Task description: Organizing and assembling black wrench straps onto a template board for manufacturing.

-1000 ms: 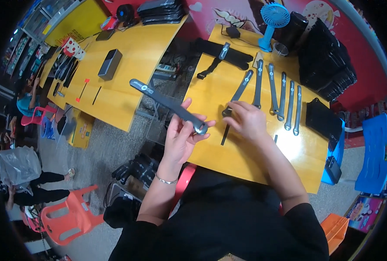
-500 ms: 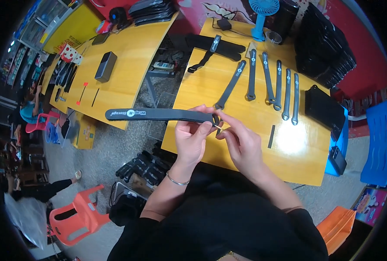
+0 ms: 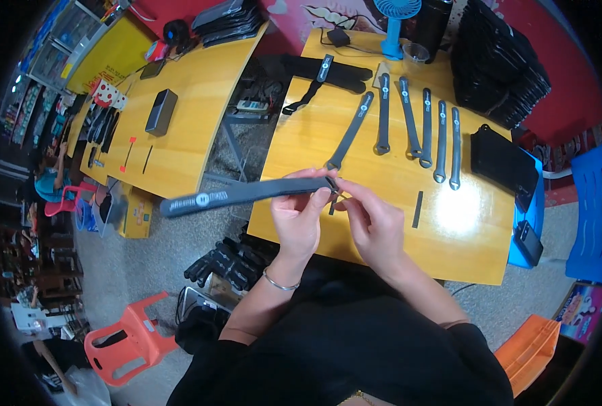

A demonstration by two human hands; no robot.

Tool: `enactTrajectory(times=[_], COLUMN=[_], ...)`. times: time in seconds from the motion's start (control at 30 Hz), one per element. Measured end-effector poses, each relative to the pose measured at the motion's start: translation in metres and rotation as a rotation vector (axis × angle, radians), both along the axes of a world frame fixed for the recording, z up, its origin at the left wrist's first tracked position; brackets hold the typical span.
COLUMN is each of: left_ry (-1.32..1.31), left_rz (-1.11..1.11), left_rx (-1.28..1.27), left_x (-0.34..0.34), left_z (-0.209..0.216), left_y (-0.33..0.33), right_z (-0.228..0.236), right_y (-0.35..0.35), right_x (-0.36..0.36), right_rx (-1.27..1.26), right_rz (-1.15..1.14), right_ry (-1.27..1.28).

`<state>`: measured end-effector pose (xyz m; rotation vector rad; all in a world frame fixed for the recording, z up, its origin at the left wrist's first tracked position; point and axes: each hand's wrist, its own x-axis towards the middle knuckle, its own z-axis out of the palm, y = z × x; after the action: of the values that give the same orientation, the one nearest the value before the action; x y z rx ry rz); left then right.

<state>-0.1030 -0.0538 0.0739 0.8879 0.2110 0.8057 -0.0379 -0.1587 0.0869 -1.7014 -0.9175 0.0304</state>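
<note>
A long grey strap (image 3: 247, 192) with white lettering stretches out to the left, held near its right end by my left hand (image 3: 297, 222), thumb on top. At that end, my right hand (image 3: 376, 227) pinches a small part by the strap's dark ring between thumb and forefinger; the fingertips partly hide it. Beyond my hands, several similar grey straps (image 3: 385, 115) with ring ends lie in a fanned row on the yellow table (image 3: 301, 142). A short black strip (image 3: 418, 210) lies right of my right hand.
Black straps (image 3: 341, 76), a blue fan (image 3: 391, 40) and a clear cup (image 3: 416, 53) occupy the table's far side. Stacked black packages (image 3: 497, 68) and a black pouch (image 3: 502, 162) are at right. A second yellow table (image 3: 199, 101) and an orange chair (image 3: 131, 342) stand left.
The strap's free left end has dropped and its printed face has tilted. My hands stay together at the ring end. The whole view has shifted slightly.
</note>
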Motion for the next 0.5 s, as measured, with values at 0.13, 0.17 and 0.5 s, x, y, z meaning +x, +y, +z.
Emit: enactTrajectory(times=[0.13, 0.17, 0.5], left_ry=[0.025, 0.056, 0.104], left_rz=[0.094, 0.111, 0.155], left_rx=[0.117, 0.115, 0.208], left_x=[0.002, 0.001, 0.004], left_z=[-0.006, -0.007, -0.003], left_y=[-0.004, -0.004, -0.007], right_z=[0.006, 0.006, -0.006], right_y=[0.004, 0.003, 0.010], right_x=[-0.001, -0.002, 0.000], right_rx=[0.138, 0.086, 0.149], right_rz=[0.048, 0.064, 0.038], right_ry=[0.283, 0.263, 0.220])
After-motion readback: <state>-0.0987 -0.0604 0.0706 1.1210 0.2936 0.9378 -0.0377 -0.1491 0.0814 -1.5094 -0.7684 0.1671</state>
